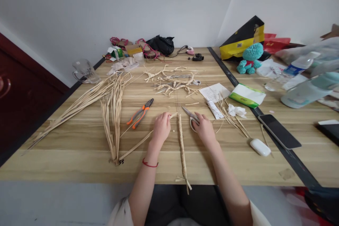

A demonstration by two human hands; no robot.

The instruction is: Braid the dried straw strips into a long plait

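My left hand (162,127) is closed around one end of a straw strip (138,144), whose length runs down left toward the straw bundle (115,123). My right hand (204,129) rests on the table, its fingers closed on the grey-handled scissors (192,117), blades pointing up and left. Between both hands lies a straw-wrapped rod (181,141), nearly upright in view, with loose straw ends sticking out past the table's near edge. To the left of my left hand are orange-and-grey pliers (141,112).
Twisted straw pieces (174,84) lie beyond my hands. A glass mug (86,70) stands at the far left. On the right are a phone (279,130), a white case (260,147), a tissue pack (247,95), a water bottle (293,70) and a turquoise crocheted doll (250,58).
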